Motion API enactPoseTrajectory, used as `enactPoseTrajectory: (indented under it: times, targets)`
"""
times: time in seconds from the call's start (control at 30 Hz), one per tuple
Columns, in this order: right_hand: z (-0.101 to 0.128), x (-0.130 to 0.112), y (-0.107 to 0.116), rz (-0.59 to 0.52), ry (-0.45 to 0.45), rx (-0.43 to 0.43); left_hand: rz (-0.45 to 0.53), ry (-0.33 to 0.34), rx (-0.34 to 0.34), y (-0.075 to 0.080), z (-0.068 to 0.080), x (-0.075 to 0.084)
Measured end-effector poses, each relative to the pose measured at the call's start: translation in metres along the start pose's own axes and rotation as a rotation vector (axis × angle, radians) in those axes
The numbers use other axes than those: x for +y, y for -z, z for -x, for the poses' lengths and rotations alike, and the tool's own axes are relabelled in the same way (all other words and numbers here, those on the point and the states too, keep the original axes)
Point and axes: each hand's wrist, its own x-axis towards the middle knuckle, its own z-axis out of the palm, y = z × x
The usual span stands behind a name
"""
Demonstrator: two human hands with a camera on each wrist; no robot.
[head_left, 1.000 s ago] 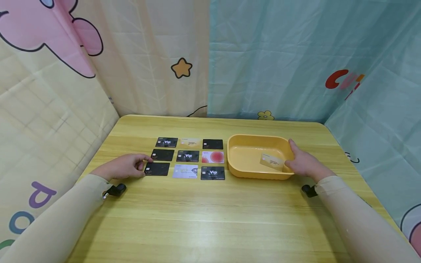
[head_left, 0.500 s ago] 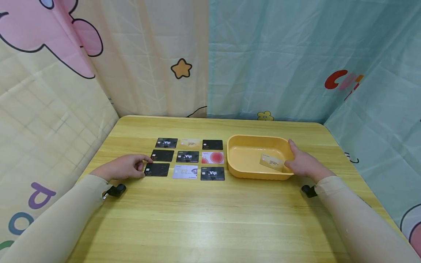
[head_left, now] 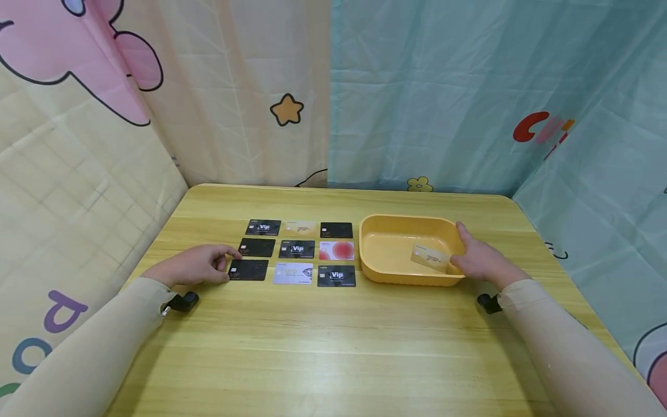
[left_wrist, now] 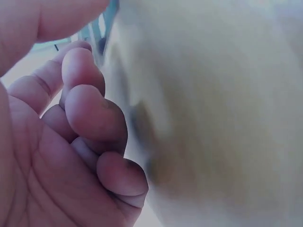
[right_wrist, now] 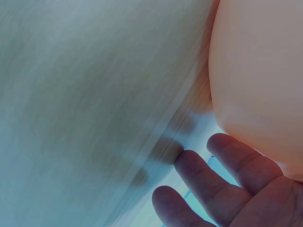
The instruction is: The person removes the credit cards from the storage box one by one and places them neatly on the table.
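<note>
Cartoon-print curtains, cream at 9–11 o'clock and teal at 12–3 o'clock, enclose a yellow wood-grain worktop (head_left: 333, 347). Nine cards lie in a three-by-three grid left of centre. Left hand (head_left: 195, 264) rests at 9 o'clock of the grid, fingers curled, thumb and forefinger tips on the left edge of the black VIP card (head_left: 248, 270) at the grid's near-left corner; the card lies flat on the worktop. Beside it, toward 3 o'clock: a silver card (head_left: 293, 273), then a black Vip card (head_left: 336, 275). Yellow plastic tub (head_left: 385, 272) stands just right of the grid. Right hand (head_left: 482, 260) is at the tub's right rim, thumb and fingers pinching a gold card (head_left: 431, 257), tilted, inside the tub. Both wrist views blurred; the right one shows loosely spread fingers (right_wrist: 208, 177) against the tub wall (right_wrist: 258, 71).
</note>
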Motion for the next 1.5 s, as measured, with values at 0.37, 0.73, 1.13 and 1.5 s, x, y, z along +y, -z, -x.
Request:
enactPoseTrajectory:
  times: [0.37, 0.73, 1.13, 1.5]
  targets:
    - [0.001, 0.001, 0.002, -0.002, -0.007, -0.005, 0.057, -0.056, 0.046, 0.026, -0.019, 0.036]
    - [0.002, 0.002, 0.002, 0.001, 0.004, 0.007, 0.056, -0.156, 0.048, 0.032, -0.078, 0.118]
    - [-0.003, 0.003, -0.001, -0.003, -0.008, 0.0, 0.089, -0.362, -0.008, 0.006, -0.145, 0.209]
    - [-0.001, 0.002, 0.001, 0.01, 0.009, 0.008, 0.101, -0.401, -0.061, -0.017, -0.196, 0.268]
